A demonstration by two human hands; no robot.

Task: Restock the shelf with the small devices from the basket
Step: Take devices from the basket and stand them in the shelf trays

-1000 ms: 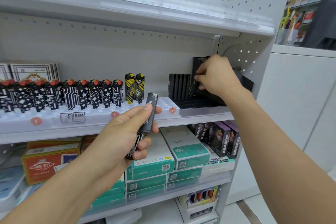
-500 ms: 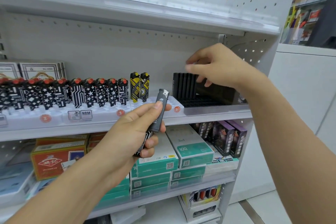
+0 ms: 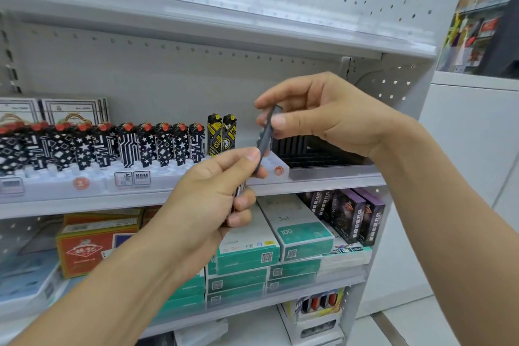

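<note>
My right hand (image 3: 323,115) pinches the top of a slim dark grey device (image 3: 265,137) between thumb and fingers. My left hand (image 3: 216,199) grips the lower end of that device, together with at least one patterned black device (image 3: 237,196) tucked under its fingers. Both hands are in front of the middle shelf (image 3: 323,180). Behind my right hand a black slotted tray (image 3: 317,159) holds a short row of black devices (image 3: 286,144) at its left end. The basket is not in view.
A white tray (image 3: 140,177) to the left holds a row of black-and-white patterned lighters (image 3: 146,146) with red caps and two yellow-black ones (image 3: 222,135). Green boxes (image 3: 306,230), dark purple boxes (image 3: 351,213) and orange card boxes (image 3: 95,244) fill the shelf below.
My right hand has left the black tray and come back to take hold of the top of the grey device. My left hand has risen a little towards it.
</note>
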